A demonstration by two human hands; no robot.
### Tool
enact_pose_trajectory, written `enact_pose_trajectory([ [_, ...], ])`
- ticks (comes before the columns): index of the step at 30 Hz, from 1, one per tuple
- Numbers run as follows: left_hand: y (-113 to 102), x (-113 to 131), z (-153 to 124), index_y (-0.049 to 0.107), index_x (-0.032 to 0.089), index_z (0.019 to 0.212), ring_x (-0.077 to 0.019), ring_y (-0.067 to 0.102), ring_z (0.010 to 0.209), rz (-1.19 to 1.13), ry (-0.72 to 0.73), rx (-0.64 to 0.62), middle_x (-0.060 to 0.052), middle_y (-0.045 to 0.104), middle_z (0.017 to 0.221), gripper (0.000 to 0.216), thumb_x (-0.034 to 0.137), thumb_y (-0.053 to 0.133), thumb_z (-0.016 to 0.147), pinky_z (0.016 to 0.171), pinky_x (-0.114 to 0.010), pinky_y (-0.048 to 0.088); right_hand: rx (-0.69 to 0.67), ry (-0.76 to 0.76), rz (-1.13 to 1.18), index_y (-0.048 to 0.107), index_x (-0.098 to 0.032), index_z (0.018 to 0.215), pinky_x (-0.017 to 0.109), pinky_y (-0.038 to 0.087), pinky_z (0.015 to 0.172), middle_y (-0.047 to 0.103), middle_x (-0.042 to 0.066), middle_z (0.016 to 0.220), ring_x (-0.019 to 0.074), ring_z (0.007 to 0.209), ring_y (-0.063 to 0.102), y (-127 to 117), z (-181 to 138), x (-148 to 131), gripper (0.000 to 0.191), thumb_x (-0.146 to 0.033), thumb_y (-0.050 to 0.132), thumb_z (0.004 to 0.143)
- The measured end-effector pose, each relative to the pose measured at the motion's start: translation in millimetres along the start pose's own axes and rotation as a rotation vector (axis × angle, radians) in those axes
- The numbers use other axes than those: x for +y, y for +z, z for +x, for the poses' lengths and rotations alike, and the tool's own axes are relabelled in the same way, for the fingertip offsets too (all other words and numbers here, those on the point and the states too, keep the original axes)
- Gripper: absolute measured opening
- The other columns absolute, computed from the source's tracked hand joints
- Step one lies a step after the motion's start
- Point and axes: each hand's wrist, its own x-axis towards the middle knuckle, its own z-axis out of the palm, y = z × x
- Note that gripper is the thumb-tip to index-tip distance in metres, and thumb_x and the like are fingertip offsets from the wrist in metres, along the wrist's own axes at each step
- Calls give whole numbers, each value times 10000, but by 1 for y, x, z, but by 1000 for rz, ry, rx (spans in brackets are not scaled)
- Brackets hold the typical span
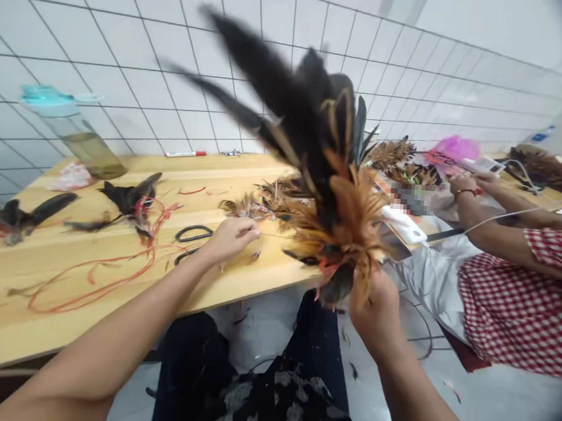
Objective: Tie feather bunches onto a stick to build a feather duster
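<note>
My right hand (375,304) is closed around the base of a large bundle of feathers (353,203), holding it up over the table's front edge. Long black feathers fan out toward the upper left, with fluffy orange-brown ones round the base, all partly blurred. My left hand (235,239) is pinched shut, low over the table, left of the bundle. A thin thread (279,237) seems to run from its fingertips toward the bundle. Black-handled scissors (193,233) lie beside and partly under my left wrist; their blades are hidden. Behind the bundle, small brown feather tufts (243,206) rest on the wood.
The wooden table (123,328) carries red string (94,268), black feather clusters (128,196), a water bottle (91,139) and a marker (185,154). A white power bank (405,225) with a cable lies right. Beside me, a co-worker's hands (465,185) are at the table.
</note>
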Motion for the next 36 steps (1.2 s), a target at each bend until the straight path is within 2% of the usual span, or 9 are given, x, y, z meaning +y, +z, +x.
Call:
enact_pose_trajectory([
  [6, -8, -9, -32, 542, 173, 643, -134, 467, 576, 33, -99, -63, 7, 521, 591, 337, 434, 470, 844, 574, -238, 322, 148, 471, 609, 478, -218, 725, 229, 387, 513, 461, -31, 628, 102, 549, 425, 22, 21, 28, 230, -390, 602, 813],
  [10, -13, -19, -24, 607, 172, 689, -164, 542, 625, 109, -100, -170, -22, 616, 652, 317, 396, 452, 850, 614, -261, 394, 165, 631, 903, 454, -212, 680, 181, 274, 416, 381, -75, 547, 56, 460, 323, 38, 42, 44, 408, -471, 767, 643],
  [14, -13, -10, 1, 670, 160, 1018, -258, 592, 1054, 229, 97, -31, -120, 689, 1088, 310, 337, 454, 884, 965, -432, 428, 84, 682, 979, 455, -205, 670, 190, 155, 388, 351, -90, 494, 39, 414, 234, 45, 52, 48, 436, -493, 780, 630],
  [18, 13, 35, 21, 494, 173, 1318, -268, 501, 1257, -135, 278, 6, -167, 525, 1375, 476, 388, 519, 895, 1063, -468, 385, -4, 683, 996, 497, -192, 706, 195, 169, 406, 355, -89, 495, 41, 422, 247, 48, 52, 40, 419, -496, 777, 640],
  [21, 42, 70, 28, 481, 173, 1280, -245, 615, 1085, -622, 323, -233, -175, 604, 1231, 514, 478, 555, 874, 901, -384, 507, -20, 668, 984, 519, -188, 733, 199, 217, 421, 378, -80, 519, 50, 442, 286, 51, 51, 34, 397, -500, 756, 669],
  [24, 58, 83, 31, 532, 172, 1165, -146, 630, 734, -695, 187, -353, -76, 660, 928, 416, 464, 567, 871, 668, -269, 504, 7, 665, 968, 513, -192, 722, 199, 225, 425, 385, -79, 523, 53, 447, 294, 51, 52, 35, 401, -498, 765, 656],
  [27, 56, 75, 30, 619, 164, 963, -112, 556, 632, -441, 182, -233, -19, 621, 741, 294, 403, 451, 939, 619, -234, 439, 79, 673, 949, 445, -200, 644, 192, 174, 413, 357, -89, 486, 42, 430, 249, 49, 54, 41, 457, -507, 783, 631],
  [31, 45, 63, 26, 621, 160, 786, -142, 574, 746, -292, 373, 6, -56, 633, 769, 386, 386, 372, 976, 724, -271, 445, 75, 735, 1015, 421, -203, 636, 194, 123, 393, 342, -96, 464, 33, 397, 198, 54, 53, 53, 468, -523, 762, 648],
  [36, 51, 69, 19, 574, 166, 740, -184, 586, 913, -618, 410, 43, -101, 624, 909, 426, 473, 380, 963, 878, -378, 462, -22, 792, 1147, 458, -196, 673, 190, 116, 375, 319, -108, 466, 28, 383, 171, 75, 48, 54, 433, -511, 754, 651],
])
